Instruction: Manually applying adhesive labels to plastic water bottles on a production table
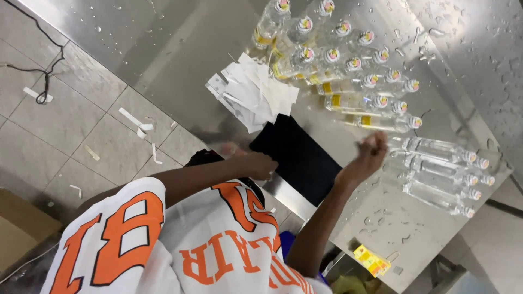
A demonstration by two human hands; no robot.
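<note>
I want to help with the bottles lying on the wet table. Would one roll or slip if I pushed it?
Probably both. The unlabelled clear bottles lie on their round sides, so a sideways push would likely roll one. Water drops cover the steel table, so they may feel slippery. They look full, so probably heavy for their size.

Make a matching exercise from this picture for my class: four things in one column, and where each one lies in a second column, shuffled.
Things
1. black cloth
2. paper slips
3. yellow labels
4. paper scraps

Places
A. on the tiled floor
B. at the table's near edge, between the two hands
C. heaped on the table beside the labelled bottles
D. near the table's corner, apart from the bottles

Pairs: 1-B, 2-C, 3-D, 4-A

The left hand lies at the cloth's edge; the right hand is blurred, near the unlabelled bottles.
</note>
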